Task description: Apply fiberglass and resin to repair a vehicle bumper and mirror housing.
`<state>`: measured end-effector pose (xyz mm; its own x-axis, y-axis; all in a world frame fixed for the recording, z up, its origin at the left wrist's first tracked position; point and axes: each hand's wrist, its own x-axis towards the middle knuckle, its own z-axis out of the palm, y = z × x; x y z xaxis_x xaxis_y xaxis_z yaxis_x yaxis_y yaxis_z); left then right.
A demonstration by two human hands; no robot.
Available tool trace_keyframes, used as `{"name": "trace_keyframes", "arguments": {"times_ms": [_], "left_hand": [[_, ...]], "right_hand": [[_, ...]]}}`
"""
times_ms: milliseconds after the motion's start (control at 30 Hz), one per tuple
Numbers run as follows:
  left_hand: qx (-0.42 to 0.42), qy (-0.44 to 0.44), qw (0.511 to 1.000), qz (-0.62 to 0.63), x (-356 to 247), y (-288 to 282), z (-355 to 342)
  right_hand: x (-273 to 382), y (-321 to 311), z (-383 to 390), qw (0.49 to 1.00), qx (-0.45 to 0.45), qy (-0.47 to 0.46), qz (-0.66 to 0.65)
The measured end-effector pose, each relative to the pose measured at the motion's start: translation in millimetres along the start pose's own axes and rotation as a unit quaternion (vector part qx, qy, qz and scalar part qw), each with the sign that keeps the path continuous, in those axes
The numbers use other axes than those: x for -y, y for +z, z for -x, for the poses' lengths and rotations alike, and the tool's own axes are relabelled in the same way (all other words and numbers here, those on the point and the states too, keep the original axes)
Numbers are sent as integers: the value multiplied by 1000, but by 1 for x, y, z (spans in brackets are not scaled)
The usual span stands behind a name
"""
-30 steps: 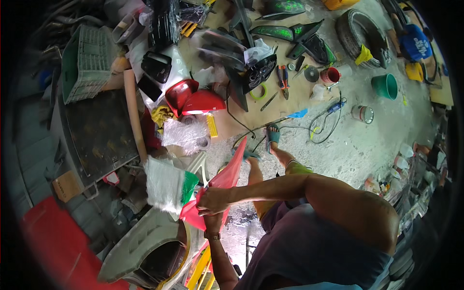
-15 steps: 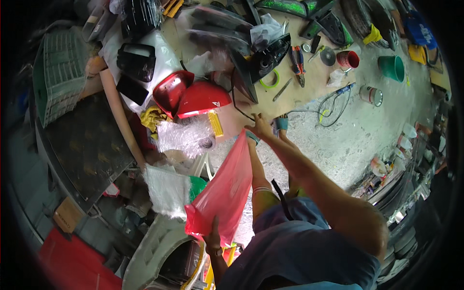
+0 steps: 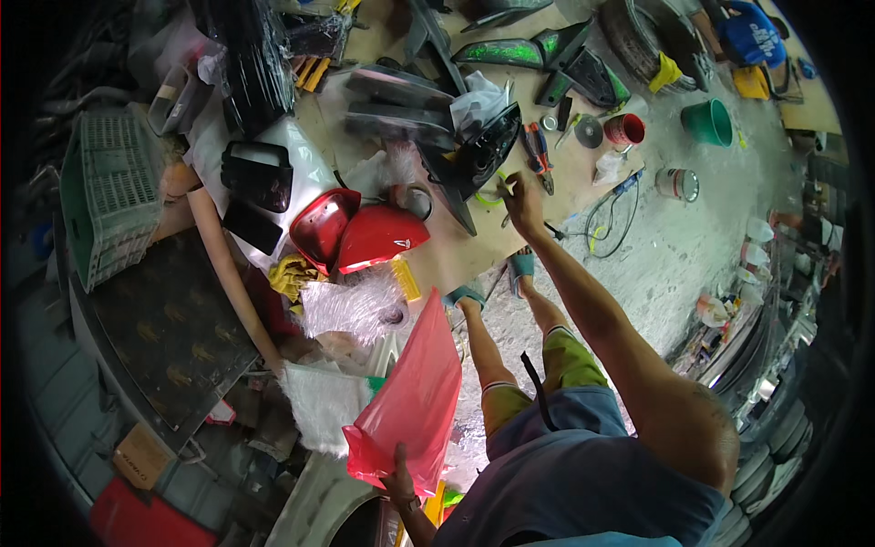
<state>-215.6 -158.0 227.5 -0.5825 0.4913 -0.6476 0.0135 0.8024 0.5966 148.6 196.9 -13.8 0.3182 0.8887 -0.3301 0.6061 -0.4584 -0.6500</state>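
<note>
My left hand [image 3: 399, 479] grips the lower end of a red translucent plastic bag [image 3: 410, 392], which slants up to a narrow top corner. Out over the work board, my right hand [image 3: 522, 208] has its fingers curled close together beside a yellow-green tape roll [image 3: 488, 197]. Whether they hold anything is hidden. Orange-handled pliers [image 3: 538, 157] lie just beyond that hand. Left of it is a glossy black shell part [image 3: 492, 150], and further left are two red mirror covers [image 3: 378, 237]. Bubble-wrapped pieces [image 3: 351, 305] lie above the bag.
A green crate [image 3: 114, 191] stands at the left, by a dark panel [image 3: 169, 328]. Red [image 3: 625, 129] and green [image 3: 707, 123] buckets, a tin can [image 3: 677, 184] and a looped cable [image 3: 612, 214] are at the right. Below are my sandalled feet [image 3: 521, 266].
My right hand has let go of the bag's top corner and moved up and right to the tape roll. My left hand still holds the bag. The view has shifted slightly.
</note>
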Motion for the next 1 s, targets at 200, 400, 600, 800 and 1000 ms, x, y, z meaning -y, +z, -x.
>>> {"name": "trace_keyframes", "arguments": {"times_ms": [200,400,600,800,1000], "left_hand": [[-25,17,1000,5,-21,27,2],[-2,-34,996,83,-21,35,7],[-4,-48,996,76,-24,44,11],[12,-58,998,-4,-8,56,-5],[36,-27,997,62,-18,75,-33]], "right_hand": [[-71,100,-68,971,-49,175,-157],[-60,123,-52,849,-22,200,-489],[-28,114,-54,815,12,177,-551],[-50,105,-70,877,-8,149,-458],[-80,71,-83,850,-45,69,-521]]}}
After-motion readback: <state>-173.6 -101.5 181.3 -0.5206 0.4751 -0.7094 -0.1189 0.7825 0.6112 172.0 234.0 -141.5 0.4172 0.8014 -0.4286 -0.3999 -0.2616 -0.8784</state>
